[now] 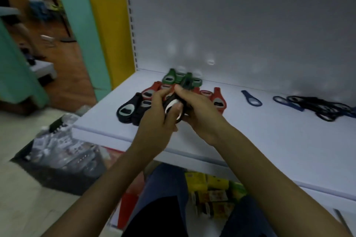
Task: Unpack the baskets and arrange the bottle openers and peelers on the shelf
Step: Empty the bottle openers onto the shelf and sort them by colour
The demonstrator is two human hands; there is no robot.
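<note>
Over the white shelf [260, 132] my left hand [158, 119] and my right hand [196, 109] both grip a small bunch of bottle openers [174, 105], black and white with a dark green one [186, 82] sticking out the far end. Behind the hands lie rows of openers on the shelf: green [169, 77] at the back, red [151, 91] in the middle, black [128, 108] at the front left. Another red opener [218, 100] lies right of my hands. The frame is blurred.
Slim blue openers [250, 98] and a tangle of black and blue ones [317, 107] lie at the shelf's right. A dark basket [63, 169] of packaged goods sits on the floor at the left. Yellow and green boxes [213, 192] fill the lower shelf.
</note>
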